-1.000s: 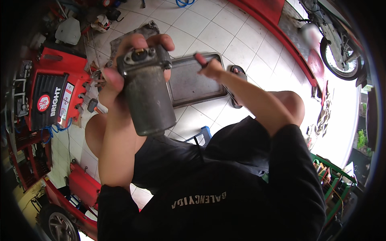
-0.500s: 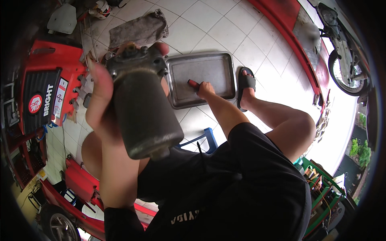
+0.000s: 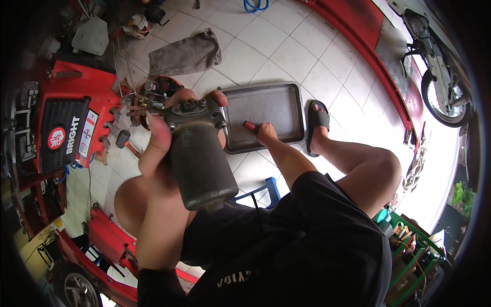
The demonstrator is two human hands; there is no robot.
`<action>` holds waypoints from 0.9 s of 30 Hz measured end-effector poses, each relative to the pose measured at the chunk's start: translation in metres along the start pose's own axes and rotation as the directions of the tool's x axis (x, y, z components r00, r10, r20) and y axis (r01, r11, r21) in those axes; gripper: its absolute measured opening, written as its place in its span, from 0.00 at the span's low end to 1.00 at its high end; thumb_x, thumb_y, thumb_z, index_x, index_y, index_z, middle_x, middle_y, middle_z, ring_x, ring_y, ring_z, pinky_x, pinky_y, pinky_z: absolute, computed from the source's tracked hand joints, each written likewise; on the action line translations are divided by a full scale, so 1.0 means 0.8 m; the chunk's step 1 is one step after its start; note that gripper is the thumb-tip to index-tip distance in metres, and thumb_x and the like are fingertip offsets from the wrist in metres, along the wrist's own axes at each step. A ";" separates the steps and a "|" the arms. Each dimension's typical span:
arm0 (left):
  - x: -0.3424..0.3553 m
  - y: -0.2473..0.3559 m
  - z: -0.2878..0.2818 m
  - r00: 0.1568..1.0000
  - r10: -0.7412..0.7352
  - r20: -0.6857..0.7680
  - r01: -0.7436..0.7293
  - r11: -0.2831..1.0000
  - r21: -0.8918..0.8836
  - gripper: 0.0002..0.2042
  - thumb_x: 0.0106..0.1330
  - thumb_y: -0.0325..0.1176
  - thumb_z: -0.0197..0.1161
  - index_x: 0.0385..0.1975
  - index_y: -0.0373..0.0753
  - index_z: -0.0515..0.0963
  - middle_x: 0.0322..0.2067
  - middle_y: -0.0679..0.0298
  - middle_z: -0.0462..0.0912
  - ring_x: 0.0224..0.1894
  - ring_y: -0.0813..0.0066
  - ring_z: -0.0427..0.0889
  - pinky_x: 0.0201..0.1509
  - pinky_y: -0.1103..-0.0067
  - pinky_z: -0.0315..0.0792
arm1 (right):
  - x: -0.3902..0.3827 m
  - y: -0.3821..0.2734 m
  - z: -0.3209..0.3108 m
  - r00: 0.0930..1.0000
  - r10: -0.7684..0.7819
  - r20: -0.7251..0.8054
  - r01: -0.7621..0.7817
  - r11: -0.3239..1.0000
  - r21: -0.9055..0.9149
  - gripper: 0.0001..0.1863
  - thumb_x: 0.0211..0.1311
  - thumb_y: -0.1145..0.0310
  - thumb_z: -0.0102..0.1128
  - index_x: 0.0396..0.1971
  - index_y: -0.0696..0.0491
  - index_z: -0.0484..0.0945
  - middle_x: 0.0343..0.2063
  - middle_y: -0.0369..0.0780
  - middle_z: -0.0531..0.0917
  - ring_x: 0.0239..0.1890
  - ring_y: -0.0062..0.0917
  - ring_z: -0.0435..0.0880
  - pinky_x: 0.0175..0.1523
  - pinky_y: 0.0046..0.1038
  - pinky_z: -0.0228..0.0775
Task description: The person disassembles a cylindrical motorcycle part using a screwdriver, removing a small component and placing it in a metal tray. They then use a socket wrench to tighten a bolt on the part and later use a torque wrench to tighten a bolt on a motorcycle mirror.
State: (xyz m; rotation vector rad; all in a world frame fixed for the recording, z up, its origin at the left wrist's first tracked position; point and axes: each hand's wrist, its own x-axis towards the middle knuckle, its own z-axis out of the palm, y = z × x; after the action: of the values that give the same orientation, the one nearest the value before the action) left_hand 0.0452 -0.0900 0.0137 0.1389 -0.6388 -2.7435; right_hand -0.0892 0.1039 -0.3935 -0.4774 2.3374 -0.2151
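A dark metal cylinder (image 3: 204, 163) with a bolted head is held up to the left of the metal tray (image 3: 276, 105) and nearer to the eye, its plain end tilted toward the person. The left hand (image 3: 159, 153) has hold of it: the thumb is on one side, fingertips come round the head on the other, and the grip is only as wide as the cylinder. The right hand (image 3: 266, 134) appears over the lower part of the tray, with the fingers curled. A dark reddish tip (image 3: 250, 126) stands out from it, but I cannot tell if this is a finger or some object held, nor whether the hand touches the tray.

To the left of the tray, partly behind the left hand, is a round container (image 3: 162, 86) with small parts. Beyond the tray and to its left lies a grey cloth (image 3: 185, 52). Just beside the tray, on its right, is a sandalled foot (image 3: 318, 123). On its near side stands a blue frame (image 3: 273, 192).
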 end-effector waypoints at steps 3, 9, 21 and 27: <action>-0.001 -0.007 -0.007 0.998 -0.001 0.059 0.000 1.000 0.015 0.28 0.72 0.54 0.57 0.62 0.39 0.68 0.62 0.40 0.63 0.41 0.61 0.83 0.42 0.75 0.80 | -0.009 0.007 -0.005 0.997 -0.050 -0.056 0.056 0.992 0.114 0.11 0.56 0.70 0.62 0.38 0.57 0.86 0.38 0.54 0.86 0.48 0.49 0.84 0.54 0.44 0.78; 0.015 -0.016 0.006 0.995 -0.063 0.079 0.065 0.997 -0.029 0.24 0.72 0.51 0.59 0.58 0.40 0.73 0.58 0.41 0.74 0.40 0.63 0.84 0.40 0.74 0.80 | -0.038 -0.036 -0.149 0.958 -0.201 -0.204 0.250 0.935 0.251 0.14 0.61 0.62 0.63 0.37 0.58 0.84 0.36 0.57 0.85 0.46 0.55 0.82 0.49 0.45 0.76; 0.025 -0.034 0.055 0.960 -0.108 0.259 0.040 0.966 0.256 0.28 0.62 0.53 0.70 0.49 0.33 0.76 0.49 0.40 0.80 0.40 0.71 0.83 0.43 0.79 0.79 | -0.278 -0.129 -0.463 0.748 -0.509 -0.426 0.445 -0.091 0.891 0.12 0.72 0.73 0.60 0.51 0.59 0.75 0.36 0.34 0.78 0.26 0.09 0.67 0.30 0.16 0.58; 0.022 -0.042 0.067 0.965 -0.085 0.247 -0.020 0.919 0.394 0.26 0.56 0.46 0.74 0.45 0.30 0.80 0.45 0.41 0.83 0.47 0.63 0.84 0.53 0.74 0.77 | -0.319 -0.126 -0.468 0.341 -0.694 -0.634 0.870 -0.023 0.493 0.08 0.63 0.79 0.67 0.42 0.59 0.82 0.40 0.39 0.83 0.42 0.22 0.81 0.46 0.25 0.72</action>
State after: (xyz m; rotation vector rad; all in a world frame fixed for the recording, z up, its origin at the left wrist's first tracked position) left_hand 0.0103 -0.0447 0.0466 -0.1253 -1.2704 -2.6493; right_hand -0.1511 0.1192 0.0659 -1.3277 1.4678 -1.9081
